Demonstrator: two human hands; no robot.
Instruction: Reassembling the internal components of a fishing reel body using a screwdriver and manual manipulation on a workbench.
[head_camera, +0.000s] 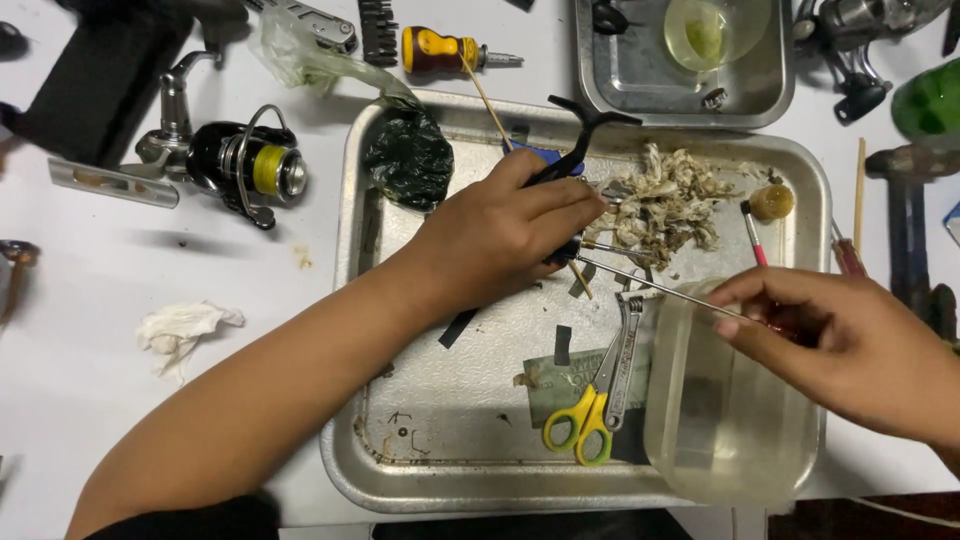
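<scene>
Steel rims hem in my work at the centre of the frame: my left hand (505, 235) is curled tight around a black reel part (580, 140) above the metal tray (345, 300), while my right hand (830, 335) at right pinches a thin metal rod (650, 283) between thumb and fingertips, its far end reaching toward my left fist. Open tray floor lies lower left of my wrists; yellow-handled scissors (585, 425) and a clear plastic tub (730, 410) crowd the lower right corner, and a tangle of pale fibres (670, 205) fills the upper right. Outside the rim, a spinning reel (245, 165) sits at upper left, with a crumpled tissue (180, 330) on the white table (80, 380) below it.
</scene>
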